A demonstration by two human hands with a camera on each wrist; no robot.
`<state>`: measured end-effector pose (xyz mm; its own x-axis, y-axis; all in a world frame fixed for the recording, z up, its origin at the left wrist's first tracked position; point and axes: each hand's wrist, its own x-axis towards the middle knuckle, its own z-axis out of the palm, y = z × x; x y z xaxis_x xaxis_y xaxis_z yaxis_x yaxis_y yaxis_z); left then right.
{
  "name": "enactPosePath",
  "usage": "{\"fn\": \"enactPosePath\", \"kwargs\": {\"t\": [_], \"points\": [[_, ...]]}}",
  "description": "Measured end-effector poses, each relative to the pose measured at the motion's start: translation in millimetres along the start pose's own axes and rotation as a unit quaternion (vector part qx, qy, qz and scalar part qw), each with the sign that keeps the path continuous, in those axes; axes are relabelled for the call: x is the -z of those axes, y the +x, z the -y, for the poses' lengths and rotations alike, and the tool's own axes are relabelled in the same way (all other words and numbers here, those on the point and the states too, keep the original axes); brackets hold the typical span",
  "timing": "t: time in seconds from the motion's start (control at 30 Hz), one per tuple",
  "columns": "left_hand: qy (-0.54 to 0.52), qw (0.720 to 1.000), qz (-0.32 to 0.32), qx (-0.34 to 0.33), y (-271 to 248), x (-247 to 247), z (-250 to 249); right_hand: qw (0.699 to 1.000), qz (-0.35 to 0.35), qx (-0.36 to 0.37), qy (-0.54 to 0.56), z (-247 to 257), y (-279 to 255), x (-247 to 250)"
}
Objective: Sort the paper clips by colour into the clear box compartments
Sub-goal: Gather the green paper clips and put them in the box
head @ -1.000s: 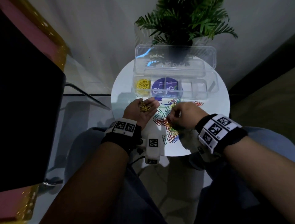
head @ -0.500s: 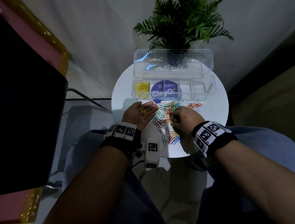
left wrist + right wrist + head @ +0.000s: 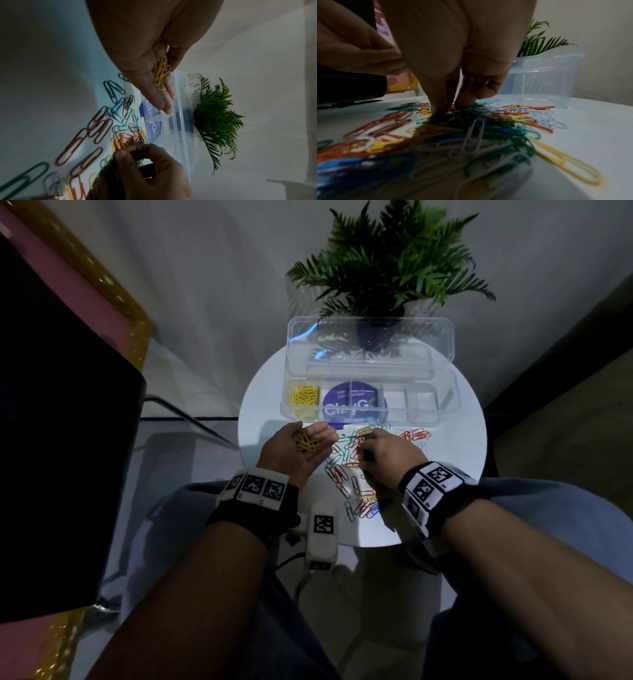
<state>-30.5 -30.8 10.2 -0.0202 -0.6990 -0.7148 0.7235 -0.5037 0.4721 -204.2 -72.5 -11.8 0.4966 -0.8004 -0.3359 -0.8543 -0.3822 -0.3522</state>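
Observation:
My left hand (image 3: 291,455) lies palm up near the table's front left, fingers fairly straight, with several yellow clips (image 3: 306,442) resting on it, also seen as yellow clips (image 3: 161,73) in the left wrist view. My right hand (image 3: 387,457) is curled over the mixed-colour pile (image 3: 344,474). Its thumb and forefinger tips (image 3: 440,108) pinch down into the pile (image 3: 496,128); the clip between them is hidden. The clear box (image 3: 424,402) stands behind, lid up, and its far-left compartment holds yellow clips (image 3: 303,400).
The small round white table (image 3: 452,463) has a potted fern (image 3: 387,268) behind the box. A purple label (image 3: 354,405) shows through the box's middle. A dark panel (image 3: 61,440) stands at my left. A white tagged device (image 3: 322,529) hangs at the near edge.
The right hand has stayed over the pile while its fingertips work among the clips. The left hand still carries the yellow clips, palm up. The head view shifted slightly.

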Motion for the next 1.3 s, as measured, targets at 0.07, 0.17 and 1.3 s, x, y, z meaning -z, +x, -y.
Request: {"fn": "enactPosePath", "kwargs": {"t": [0.07,0.17,1.3], "points": [[0.002,1.000,-0.003,-0.003,-2,-1,1,1.000,0.000,-0.013,0.024,-3,0,0],[0.010,1.000,-0.007,-0.005,-4,-3,1,0.996,-0.025,-0.037,0.071,-9,-2,5],[0.029,0.999,0.000,-0.017,-15,-10,-1,0.995,-0.035,0.047,0.079,-6,-10,1]]}}
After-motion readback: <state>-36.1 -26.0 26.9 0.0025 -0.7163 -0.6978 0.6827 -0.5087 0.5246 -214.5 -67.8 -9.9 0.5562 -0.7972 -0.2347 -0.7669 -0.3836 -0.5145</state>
